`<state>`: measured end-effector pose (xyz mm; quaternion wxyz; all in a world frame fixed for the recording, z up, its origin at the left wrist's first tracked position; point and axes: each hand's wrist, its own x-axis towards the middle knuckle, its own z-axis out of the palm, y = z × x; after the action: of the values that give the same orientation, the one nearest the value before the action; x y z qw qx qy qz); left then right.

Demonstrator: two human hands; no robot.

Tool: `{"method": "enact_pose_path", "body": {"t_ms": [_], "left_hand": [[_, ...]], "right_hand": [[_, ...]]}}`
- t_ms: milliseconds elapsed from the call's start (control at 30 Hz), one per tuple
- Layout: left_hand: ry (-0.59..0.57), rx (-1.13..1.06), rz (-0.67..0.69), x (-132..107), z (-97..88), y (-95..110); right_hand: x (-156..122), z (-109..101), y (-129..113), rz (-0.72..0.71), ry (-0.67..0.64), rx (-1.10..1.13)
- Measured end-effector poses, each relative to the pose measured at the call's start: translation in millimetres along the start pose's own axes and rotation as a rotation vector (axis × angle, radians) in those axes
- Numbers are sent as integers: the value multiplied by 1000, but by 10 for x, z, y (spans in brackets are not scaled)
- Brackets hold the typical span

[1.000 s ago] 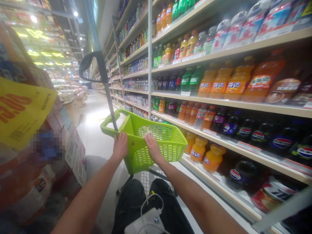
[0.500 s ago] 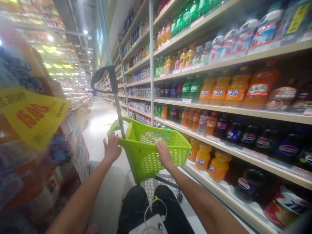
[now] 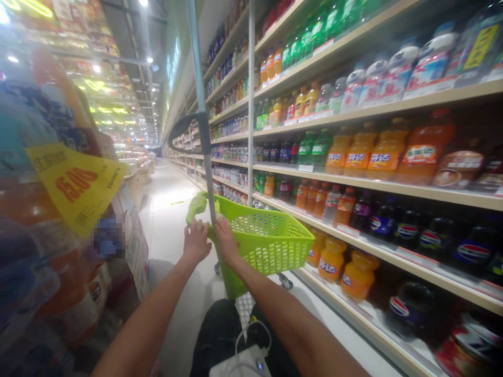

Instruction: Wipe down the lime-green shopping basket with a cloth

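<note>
A green plastic shopping cart (image 3: 271,251) with perforated sides stands in front of my knees. My left hand (image 3: 197,242) has its fingers curled over the near left corner of the rim, beside the green handle (image 3: 196,205). Just right of the grey pole (image 3: 211,193), my right hand (image 3: 227,240) grips the near rim, its fingertips over the edge. The two hands are close together, with the foot of the pole between them. A black loop grip (image 3: 188,133) is fixed higher on the pole. Inside the basket I make out only its perforated green walls.
Shelves of bottled drinks (image 3: 353,152) line the right side, near the cart. Stacked goods with a yellow price sign (image 3: 76,183) crowd the left. A pale floor aisle (image 3: 168,183) runs ahead. A white device with a cable (image 3: 239,361) lies at my lap.
My right hand has moved left along the rim from the basket's long side to beside the pole. The cart and pole appear slightly further right in view.
</note>
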<state>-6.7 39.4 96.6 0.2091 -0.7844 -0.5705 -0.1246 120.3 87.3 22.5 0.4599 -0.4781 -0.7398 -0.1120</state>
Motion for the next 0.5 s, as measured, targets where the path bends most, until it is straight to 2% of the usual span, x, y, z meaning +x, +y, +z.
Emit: {"method": "enact_pose_path", "body": {"t_ms": [133,233,300,367,433,500], "left_hand": [[6,-30,3,-40,-49,64],[1,-24,28,-27,-88,78],[2,-18,58,-10,-116,79],[9,-25,70,0,-137,85],[15,-43,55,-6,-141,103],[16,-64,39,-33,-128,127]], "right_hand": [[-67,-126,60,-55,-37,-18],[44,-352,41,-99,74,7],[287,-600,-62,-152,211,0],[624,-894,-210,-231,294,-46],[962,-1155,-339,-289,298,-104],[1191,-1304,-401,-330,229,-155]]}}
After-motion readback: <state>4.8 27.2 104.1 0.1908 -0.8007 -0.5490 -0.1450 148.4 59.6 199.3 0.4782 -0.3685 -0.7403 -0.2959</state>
